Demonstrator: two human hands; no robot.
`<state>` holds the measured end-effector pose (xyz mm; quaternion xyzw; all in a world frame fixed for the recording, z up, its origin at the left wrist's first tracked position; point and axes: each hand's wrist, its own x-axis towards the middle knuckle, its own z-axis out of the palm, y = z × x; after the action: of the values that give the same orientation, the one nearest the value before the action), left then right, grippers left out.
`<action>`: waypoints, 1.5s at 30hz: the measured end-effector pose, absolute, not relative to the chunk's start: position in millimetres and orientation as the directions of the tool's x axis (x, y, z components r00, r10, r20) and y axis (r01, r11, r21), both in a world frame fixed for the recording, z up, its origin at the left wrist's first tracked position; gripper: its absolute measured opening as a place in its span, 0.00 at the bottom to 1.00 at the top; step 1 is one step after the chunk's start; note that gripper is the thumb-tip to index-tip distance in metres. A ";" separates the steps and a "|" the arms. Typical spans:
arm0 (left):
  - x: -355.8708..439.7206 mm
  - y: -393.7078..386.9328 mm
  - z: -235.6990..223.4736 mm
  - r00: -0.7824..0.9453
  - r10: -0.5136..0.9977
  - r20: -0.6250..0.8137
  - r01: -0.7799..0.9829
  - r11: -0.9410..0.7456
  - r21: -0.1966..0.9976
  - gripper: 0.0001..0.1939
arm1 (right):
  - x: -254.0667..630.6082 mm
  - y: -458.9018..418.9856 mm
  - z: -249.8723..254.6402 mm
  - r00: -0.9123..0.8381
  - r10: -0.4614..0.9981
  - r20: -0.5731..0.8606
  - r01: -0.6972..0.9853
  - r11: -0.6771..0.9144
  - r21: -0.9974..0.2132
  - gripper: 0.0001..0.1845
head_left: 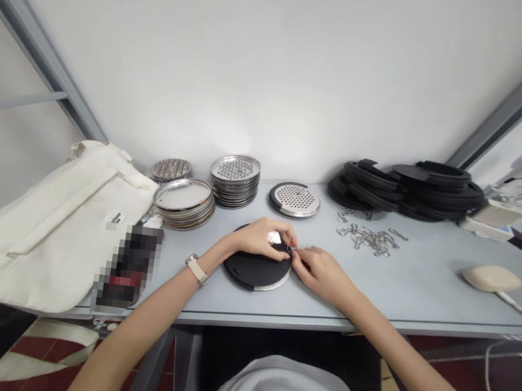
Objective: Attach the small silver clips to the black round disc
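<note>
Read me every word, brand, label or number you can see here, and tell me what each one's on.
No text can be read for certain.
Cream bag: a small label with dark lettering, too small to read.
Wristwatch: any markings are too small to make out.
Black round disc under the left hand: no lettering I can make out.
Dark pixelated item beside the bag: obscured, unreadable.

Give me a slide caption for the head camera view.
Left hand and right hand meet at the edge of a black disc, stacked metal discs behind, small metal pieces to the right.
</note>
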<state>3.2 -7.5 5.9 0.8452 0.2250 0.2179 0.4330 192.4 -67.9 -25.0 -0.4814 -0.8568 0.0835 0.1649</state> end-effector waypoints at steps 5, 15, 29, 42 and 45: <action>3.3 -6.8 5.0 0.807 0.566 0.168 0.193 -0.521 0.831 0.14 | 193.3 -67.8 -25.6 -0.480 0.852 0.208 0.792 0.523 -0.313 0.22; 2.9 -4.1 1.1 0.815 0.557 0.161 0.202 -0.533 0.822 0.15 | 193.0 -68.7 -25.1 -0.488 0.846 0.216 0.796 0.532 -0.287 0.18; 3.0 -4.4 2.4 0.813 0.559 0.164 0.209 -0.543 0.814 0.15 | 193.5 -70.3 -24.0 -0.501 0.835 0.227 0.792 0.548 -0.267 0.16; 3.9 -6.8 5.7 0.799 0.581 0.156 0.204 -0.506 0.838 0.13 | 192.7 -68.5 -26.6 -0.503 0.835 0.224 0.805 0.546 -0.231 0.16; 3.6 -5.8 5.1 0.803 0.576 0.155 0.201 -0.507 0.838 0.12 | 193.5 -68.5 -27.1 -0.505 0.833 0.226 0.805 0.549 -0.227 0.17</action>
<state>3.6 -5.8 5.1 0.8416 0.2307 0.2129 0.4396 193.5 -68.5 -27.1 -0.4727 -0.8662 0.0460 0.1555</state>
